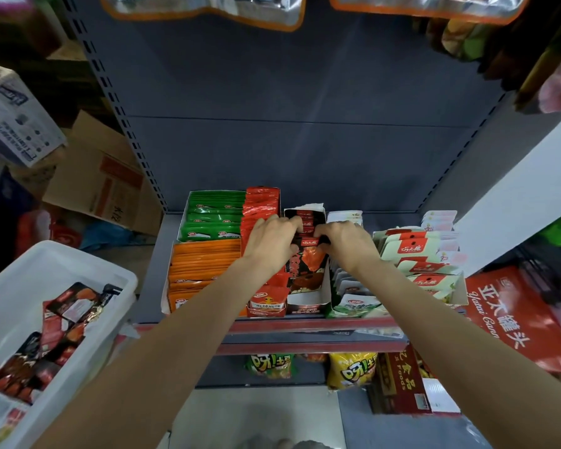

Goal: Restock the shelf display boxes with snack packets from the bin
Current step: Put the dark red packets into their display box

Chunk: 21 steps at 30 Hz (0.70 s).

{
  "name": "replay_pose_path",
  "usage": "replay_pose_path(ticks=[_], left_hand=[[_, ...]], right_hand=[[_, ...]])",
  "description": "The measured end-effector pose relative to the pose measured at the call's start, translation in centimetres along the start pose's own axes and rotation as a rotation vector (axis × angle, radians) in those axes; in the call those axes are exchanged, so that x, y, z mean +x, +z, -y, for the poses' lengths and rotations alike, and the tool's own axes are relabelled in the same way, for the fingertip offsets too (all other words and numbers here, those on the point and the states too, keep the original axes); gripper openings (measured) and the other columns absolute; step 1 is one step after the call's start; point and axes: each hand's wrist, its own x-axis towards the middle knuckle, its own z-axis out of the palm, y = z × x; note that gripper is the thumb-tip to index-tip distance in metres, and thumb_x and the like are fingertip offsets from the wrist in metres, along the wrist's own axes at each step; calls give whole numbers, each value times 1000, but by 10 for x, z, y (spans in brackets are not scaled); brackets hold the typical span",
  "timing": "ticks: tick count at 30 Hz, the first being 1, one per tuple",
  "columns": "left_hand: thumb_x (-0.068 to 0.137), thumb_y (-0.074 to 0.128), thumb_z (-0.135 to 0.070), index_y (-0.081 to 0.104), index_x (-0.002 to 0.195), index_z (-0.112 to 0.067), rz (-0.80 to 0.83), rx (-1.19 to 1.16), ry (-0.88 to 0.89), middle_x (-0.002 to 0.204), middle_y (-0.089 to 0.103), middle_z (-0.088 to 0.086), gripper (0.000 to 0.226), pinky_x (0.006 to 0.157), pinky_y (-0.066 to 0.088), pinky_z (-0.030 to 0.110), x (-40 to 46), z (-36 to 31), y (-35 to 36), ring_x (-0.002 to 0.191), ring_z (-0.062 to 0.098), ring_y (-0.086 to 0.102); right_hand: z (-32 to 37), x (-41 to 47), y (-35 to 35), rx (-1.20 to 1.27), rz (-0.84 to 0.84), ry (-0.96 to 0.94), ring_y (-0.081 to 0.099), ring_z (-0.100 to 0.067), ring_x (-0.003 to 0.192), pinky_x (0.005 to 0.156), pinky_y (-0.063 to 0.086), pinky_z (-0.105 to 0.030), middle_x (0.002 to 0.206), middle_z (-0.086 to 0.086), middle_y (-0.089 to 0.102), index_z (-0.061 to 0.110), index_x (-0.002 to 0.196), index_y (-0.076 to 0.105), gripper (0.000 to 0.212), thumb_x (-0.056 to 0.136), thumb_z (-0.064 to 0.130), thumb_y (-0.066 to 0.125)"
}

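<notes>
Two hands [300, 241] among crowded display boxes [308, 286]

Both hands [308, 238] on black packet [311, 242]

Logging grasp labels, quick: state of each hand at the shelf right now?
Left hand: fingers curled on the black snack packets in the display box.
Right hand: pinching the same packets from the other side.

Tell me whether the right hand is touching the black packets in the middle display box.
Touching. The head view shows the right hand pinching the top of the black packets, fingers curled over their edge.
</notes>
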Motion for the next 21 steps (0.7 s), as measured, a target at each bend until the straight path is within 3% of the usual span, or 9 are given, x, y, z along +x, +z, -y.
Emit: replay_pose_path(ticks=[2, 5, 11, 16, 18, 21], left_hand=[[88, 63, -21, 54, 117, -21, -35, -29, -1, 114, 64, -1, 30, 96, 35, 35, -1, 0, 1, 110, 19, 51], [90, 60, -21, 56, 116, -22, -63, -17, 9, 114, 63, -2, 26, 95, 34, 34, -4, 0, 3, 109, 18, 49], [91, 58, -20, 59, 116, -22, -36, 20, 12, 115, 61, -1, 25, 94, 33, 34, -6, 1, 5, 110, 19, 46], [89, 62, -22, 59, 116, -22, -78, -145, -1, 111, 60, -3, 27, 94, 40, 33, -17, 9, -8, 107, 15, 49], [89, 63, -18, 61, 113, -20, -118, -347, -62, 104, 63, -3, 24, 87, 47, 30, -27, 17, -18, 94, 11, 55], [90, 60, -16, 61, 109, -20, -192, -526, -171, 93, 63, -10, 20, 70, 44, 8, -48, 37, -37, 76, -1, 55]], right_hand=[[2, 0, 4, -31, -44, -5, 58, -29, 106, 92, 40, -37, 114, -5, 63, 22, 118, 61, 28, 91, 15, 53], [2, -3, 7, -8, -130, 4, 53, -27, 110, 90, 39, -35, 116, -5, 59, 18, 118, 59, 28, 91, 13, 53], [-1, -3, 10, -27, -106, -18, 49, -24, 113, 92, 38, -35, 114, -4, 61, 18, 116, 60, 25, 92, 18, 54], [10, -4, 4, 323, -230, 27, 59, -22, 97, 86, 49, -35, 103, -7, 64, 11, 108, 65, 22, 86, 13, 64], [26, -4, 1, 533, -217, 45, 61, -16, 86, 81, 49, -23, 96, -5, 66, 9, 106, 66, 22, 85, 4, 63], [61, -1, 0, 723, -156, 46, 62, -10, 78, 75, 49, -17, 86, 0, 67, 13, 103, 66, 23, 85, -1, 60]])
